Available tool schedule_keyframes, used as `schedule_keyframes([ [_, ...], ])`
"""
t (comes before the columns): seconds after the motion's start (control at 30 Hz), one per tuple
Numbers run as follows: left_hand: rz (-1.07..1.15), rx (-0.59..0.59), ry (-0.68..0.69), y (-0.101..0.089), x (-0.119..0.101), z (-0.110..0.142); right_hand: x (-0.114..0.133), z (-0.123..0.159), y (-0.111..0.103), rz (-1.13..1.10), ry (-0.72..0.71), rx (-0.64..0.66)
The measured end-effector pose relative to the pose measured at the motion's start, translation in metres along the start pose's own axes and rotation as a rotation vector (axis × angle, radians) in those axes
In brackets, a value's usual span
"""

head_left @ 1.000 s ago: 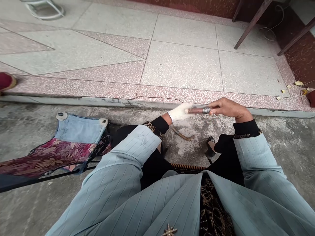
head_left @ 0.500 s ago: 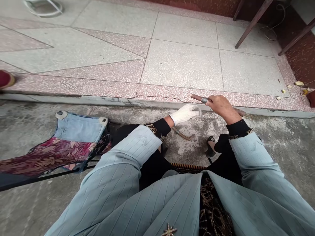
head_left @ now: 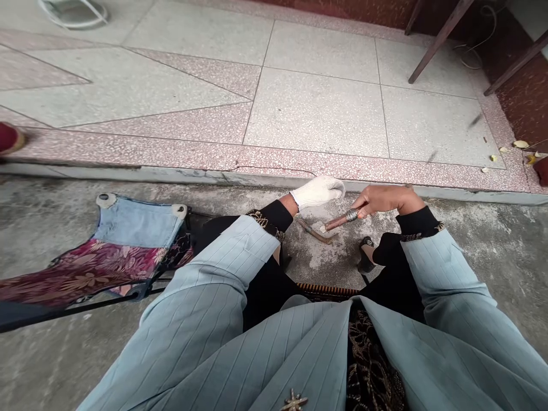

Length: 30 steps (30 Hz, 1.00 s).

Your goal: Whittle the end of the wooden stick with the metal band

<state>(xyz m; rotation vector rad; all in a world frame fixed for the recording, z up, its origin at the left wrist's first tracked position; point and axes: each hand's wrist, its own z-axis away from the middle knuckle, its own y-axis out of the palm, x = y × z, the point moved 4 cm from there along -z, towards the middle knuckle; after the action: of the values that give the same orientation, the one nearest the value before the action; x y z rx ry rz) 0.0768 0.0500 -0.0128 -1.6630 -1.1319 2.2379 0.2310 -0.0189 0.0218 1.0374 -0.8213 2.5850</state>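
Observation:
My right hand [head_left: 381, 198] is bare and closed round a brown wooden stick [head_left: 337, 221] with thin wire wound about it. The stick slants down to the left, its pale end lowest; its other end is hidden by the hand. A white knitted glove [head_left: 311, 194] covers my left hand [head_left: 322, 190], whose fingers are curled together just left of the right hand. What lies inside those fingers is hidden. On the concrete below, a bent stick [head_left: 317, 231] lies partly behind the held one.
A low step edge [head_left: 240, 178] runs in front of me, with tiled floor [head_left: 317, 114] beyond. A folding chair [head_left: 132, 222] with patterned cloth stands at left. Wooden legs [head_left: 440, 43] and yellow petals [head_left: 520, 144] are at right. A shoe [head_left: 366, 254] is below my hands.
My right hand has lowered the wire-wound stick towards me, and its left end now tilts downward. The gloved left hand has shifted slightly left and up.

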Motion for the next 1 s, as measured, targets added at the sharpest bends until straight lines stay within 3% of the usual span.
schedule_keyframes([
  [0.07,0.076,-0.001,-0.006,0.001,0.001,0.000,0.004,0.008,-0.006,-0.056,-0.075,-0.047],
  [0.17,0.240,-0.029,-0.015,0.004,0.003,-0.001,0.002,0.014,-0.016,-0.157,-0.118,-0.221],
  [0.3,0.562,-0.030,-0.093,0.012,0.008,0.001,-0.010,0.016,-0.034,-0.348,-0.132,-0.583],
  [0.4,0.659,0.029,-0.079,0.017,0.005,0.003,-0.020,0.016,-0.045,-0.434,-0.106,-0.838],
  [0.47,0.677,0.040,-0.031,0.017,0.000,0.004,-0.024,0.015,-0.047,-0.384,-0.036,-0.919],
  [0.57,0.684,0.048,0.019,0.016,-0.007,0.004,-0.027,0.011,-0.047,-0.124,0.098,-0.961],
  [0.67,0.588,0.074,0.036,0.015,-0.011,0.005,-0.024,0.007,-0.043,0.186,0.194,-0.934],
  [0.77,0.309,0.055,0.045,0.013,-0.013,0.006,-0.022,0.001,-0.037,0.375,0.323,-0.794],
  [0.9,-0.047,0.037,0.053,0.009,-0.013,0.007,-0.023,-0.010,-0.021,0.404,0.450,-0.360],
  [1.0,-0.117,0.063,0.096,0.008,-0.012,0.007,-0.018,-0.013,-0.004,0.275,0.320,-0.031],
])
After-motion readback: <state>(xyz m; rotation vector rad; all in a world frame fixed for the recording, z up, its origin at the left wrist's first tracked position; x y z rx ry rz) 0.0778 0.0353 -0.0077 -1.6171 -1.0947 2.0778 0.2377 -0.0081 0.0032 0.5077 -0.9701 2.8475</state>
